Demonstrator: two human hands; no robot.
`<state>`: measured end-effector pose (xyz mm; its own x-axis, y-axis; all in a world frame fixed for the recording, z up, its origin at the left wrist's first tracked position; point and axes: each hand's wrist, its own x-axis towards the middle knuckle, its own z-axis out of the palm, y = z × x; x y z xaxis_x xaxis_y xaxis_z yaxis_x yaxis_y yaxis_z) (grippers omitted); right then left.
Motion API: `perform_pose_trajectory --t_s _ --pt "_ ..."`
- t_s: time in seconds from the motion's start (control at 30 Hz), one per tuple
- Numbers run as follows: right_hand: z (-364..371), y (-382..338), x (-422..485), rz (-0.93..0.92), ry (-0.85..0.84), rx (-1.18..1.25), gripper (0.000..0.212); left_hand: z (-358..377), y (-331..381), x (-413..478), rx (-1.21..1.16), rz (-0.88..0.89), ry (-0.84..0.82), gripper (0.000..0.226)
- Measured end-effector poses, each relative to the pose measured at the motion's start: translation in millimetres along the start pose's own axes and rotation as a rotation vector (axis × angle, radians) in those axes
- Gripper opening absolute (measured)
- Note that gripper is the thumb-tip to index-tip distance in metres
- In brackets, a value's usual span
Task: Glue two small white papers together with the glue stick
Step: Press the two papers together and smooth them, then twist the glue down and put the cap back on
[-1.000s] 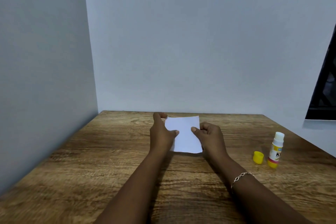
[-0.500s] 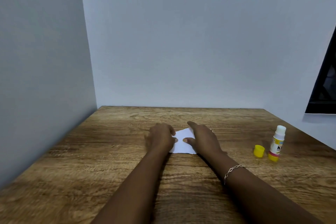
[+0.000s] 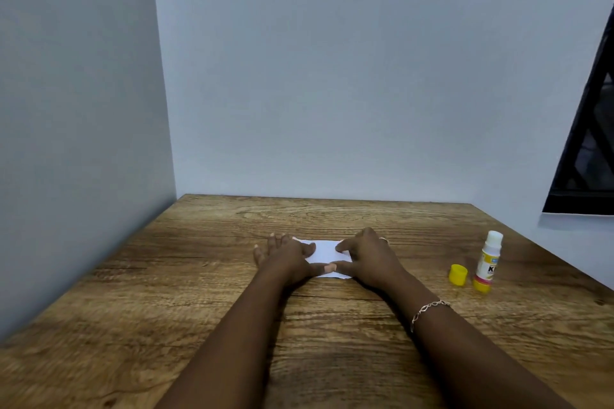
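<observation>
Here, a white paper [image 3: 325,251] lies flat mid-table [image 3: 199,325], both hands pressing it down. The left hand [image 3: 285,257] lies spread over its 9 o'clock edge, the right hand [image 3: 370,259] over its 3 o'clock edge, thumbs touching. Well off at 3 o'clock, the uncapped glue stick [image 3: 487,262] stands upright, its yellow cap [image 3: 458,274] just beside.

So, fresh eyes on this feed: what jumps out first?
Both hands, left hand and right hand, lie flat on the white paper at the middle of the wooden table. To the right stands the uncapped glue stick, its yellow cap beside it.
</observation>
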<state>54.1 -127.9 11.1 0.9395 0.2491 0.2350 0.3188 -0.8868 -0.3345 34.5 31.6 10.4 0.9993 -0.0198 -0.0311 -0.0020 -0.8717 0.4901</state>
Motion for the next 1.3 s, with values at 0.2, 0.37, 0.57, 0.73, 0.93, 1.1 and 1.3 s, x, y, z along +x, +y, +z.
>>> perform_pose_trajectory --t_s 0.2,0.37,0.57,0.73,0.93,1.1,1.3 --pt "-35 6 -33 -0.341 0.537 -0.107 0.027 1 4 2 0.024 0.118 0.144 0.063" --pt "-63 29 -60 -0.338 0.895 -0.133 0.012 2 16 -5 0.052 0.289 0.287 0.063" --pt "-82 77 -88 0.141 1.141 0.290 0.041 4 23 -11 -0.018 0.367 0.350 0.062" --pt "-77 98 -97 0.453 0.567 0.747 0.055 3 25 -14 -0.080 0.371 0.377 0.059" --pt "-71 102 -98 0.462 0.382 0.656 0.030 4 25 -12 -0.149 0.339 0.395 0.058" --pt "-71 106 -91 0.351 0.537 0.515 0.013 7 28 -2 -0.185 0.347 0.422 0.056" --pt "-74 62 -73 0.010 0.523 0.849 0.011 12 46 -11 -0.398 0.462 0.403 0.039"
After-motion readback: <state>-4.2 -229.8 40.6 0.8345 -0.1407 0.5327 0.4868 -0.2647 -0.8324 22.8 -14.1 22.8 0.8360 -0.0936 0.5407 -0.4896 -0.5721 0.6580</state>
